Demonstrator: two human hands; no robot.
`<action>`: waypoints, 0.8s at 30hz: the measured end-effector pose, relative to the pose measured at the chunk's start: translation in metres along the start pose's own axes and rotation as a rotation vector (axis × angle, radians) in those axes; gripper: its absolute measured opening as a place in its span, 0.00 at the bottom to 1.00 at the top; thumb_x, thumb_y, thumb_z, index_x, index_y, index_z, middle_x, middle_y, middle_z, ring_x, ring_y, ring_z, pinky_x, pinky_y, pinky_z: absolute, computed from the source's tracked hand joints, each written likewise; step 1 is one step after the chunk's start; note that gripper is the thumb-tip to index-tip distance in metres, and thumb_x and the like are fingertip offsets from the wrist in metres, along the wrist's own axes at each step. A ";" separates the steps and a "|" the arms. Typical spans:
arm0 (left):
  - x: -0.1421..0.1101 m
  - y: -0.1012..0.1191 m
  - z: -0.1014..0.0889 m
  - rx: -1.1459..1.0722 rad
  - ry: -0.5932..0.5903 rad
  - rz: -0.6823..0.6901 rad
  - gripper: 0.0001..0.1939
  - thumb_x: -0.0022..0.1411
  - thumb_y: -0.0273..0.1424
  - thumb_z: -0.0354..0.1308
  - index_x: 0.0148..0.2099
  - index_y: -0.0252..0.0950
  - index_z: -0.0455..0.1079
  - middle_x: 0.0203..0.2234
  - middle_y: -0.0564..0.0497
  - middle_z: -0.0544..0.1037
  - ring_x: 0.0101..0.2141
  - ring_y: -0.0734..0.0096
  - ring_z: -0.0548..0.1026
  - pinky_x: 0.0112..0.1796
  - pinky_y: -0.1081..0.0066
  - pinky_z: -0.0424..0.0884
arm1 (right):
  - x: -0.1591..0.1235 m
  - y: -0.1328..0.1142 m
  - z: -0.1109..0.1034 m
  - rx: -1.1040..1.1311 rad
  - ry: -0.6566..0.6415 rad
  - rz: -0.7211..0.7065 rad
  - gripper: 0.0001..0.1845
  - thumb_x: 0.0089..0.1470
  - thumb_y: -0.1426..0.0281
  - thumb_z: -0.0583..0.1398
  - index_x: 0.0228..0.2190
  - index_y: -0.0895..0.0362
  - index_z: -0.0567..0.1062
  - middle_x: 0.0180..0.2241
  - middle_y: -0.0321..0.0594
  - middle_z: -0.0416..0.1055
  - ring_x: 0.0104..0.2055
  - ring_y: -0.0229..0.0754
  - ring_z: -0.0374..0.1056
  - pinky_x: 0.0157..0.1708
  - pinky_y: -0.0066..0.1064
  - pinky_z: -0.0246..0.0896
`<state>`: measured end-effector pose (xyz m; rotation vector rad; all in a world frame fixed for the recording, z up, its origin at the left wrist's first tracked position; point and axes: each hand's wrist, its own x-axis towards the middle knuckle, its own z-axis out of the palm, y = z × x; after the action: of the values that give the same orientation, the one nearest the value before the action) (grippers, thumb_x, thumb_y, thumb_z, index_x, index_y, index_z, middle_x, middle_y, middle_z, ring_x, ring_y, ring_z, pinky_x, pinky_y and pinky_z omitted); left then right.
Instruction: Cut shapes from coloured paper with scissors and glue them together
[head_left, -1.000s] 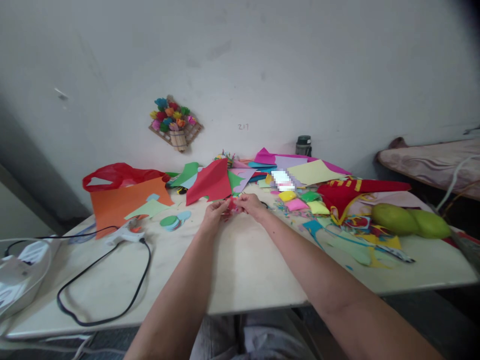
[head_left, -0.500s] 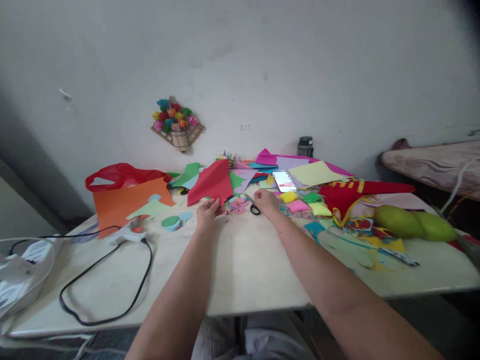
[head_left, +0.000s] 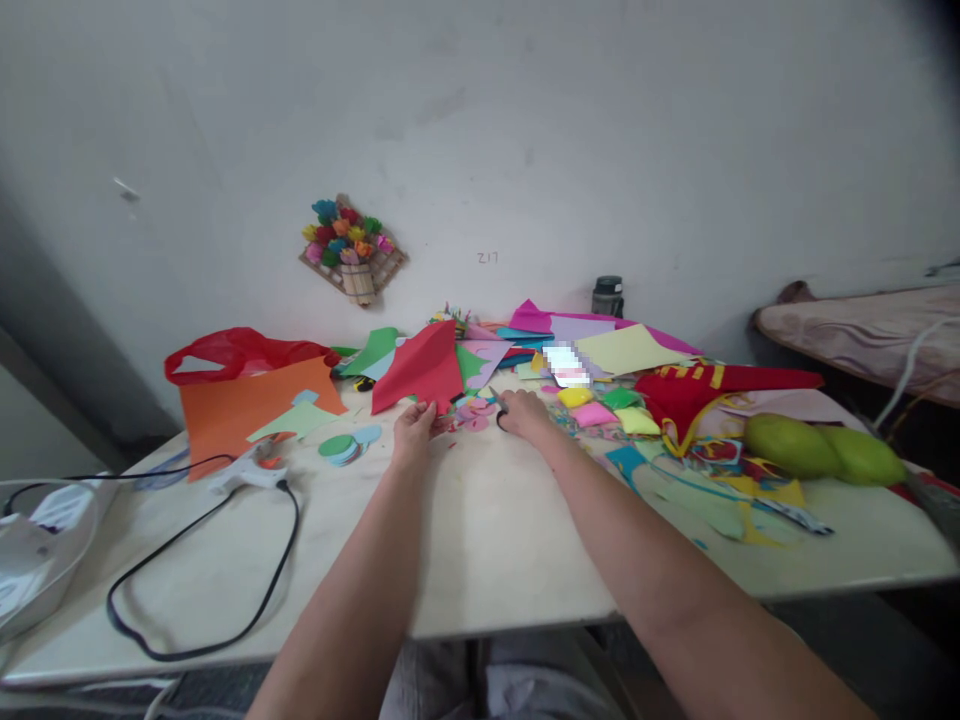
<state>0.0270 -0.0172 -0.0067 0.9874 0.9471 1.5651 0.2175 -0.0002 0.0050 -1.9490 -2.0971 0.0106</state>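
Observation:
My left hand is closed in a pinch at the lower edge of a large red paper sheet. A bit of red paper shows at its fingertips, partly hidden by them. My right hand is closed around the black handle of a small pair of scissors, whose blades point away towards the paper pile. Between the two hands lie pink paper circles and small coloured scraps. Left of my left hand is a stack of green and blue paper circles.
A white glue gun with a looping black cord and a power strip lie left. Orange paper is behind them. Clay packets, a phone, red cloth and green fruit lie right.
My hands have come apart from the red piece they held together. The right hand let go, moved right and took hold of the scissors; the left drew back left with the red bit.

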 end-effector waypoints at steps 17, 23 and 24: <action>0.019 -0.020 0.016 -0.080 0.224 0.046 0.12 0.45 0.31 0.62 0.26 0.35 0.60 0.18 0.53 0.73 0.21 0.73 0.74 0.30 0.70 0.71 | -0.003 0.004 -0.002 -0.017 0.063 0.040 0.20 0.46 0.67 0.54 0.41 0.58 0.74 0.44 0.52 0.67 0.47 0.53 0.61 0.42 0.37 0.56; 0.033 -0.031 0.032 -0.050 0.355 0.035 0.06 0.50 0.29 0.55 0.27 0.36 0.59 0.16 0.56 0.71 0.19 0.75 0.72 0.29 0.70 0.70 | -0.003 0.005 0.001 -0.034 0.083 0.035 0.21 0.47 0.66 0.53 0.42 0.58 0.74 0.44 0.51 0.68 0.48 0.54 0.60 0.42 0.40 0.55; 0.035 -0.033 0.034 -0.031 0.375 0.032 0.06 0.51 0.29 0.55 0.27 0.36 0.59 0.16 0.56 0.70 0.18 0.75 0.72 0.29 0.70 0.70 | -0.003 0.005 0.002 -0.040 0.081 0.035 0.21 0.47 0.66 0.53 0.42 0.58 0.74 0.44 0.51 0.68 0.48 0.54 0.60 0.42 0.40 0.55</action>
<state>0.0644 0.0264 -0.0199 0.7012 1.1623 1.8236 0.2224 -0.0021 0.0019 -1.9744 -2.0270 -0.1017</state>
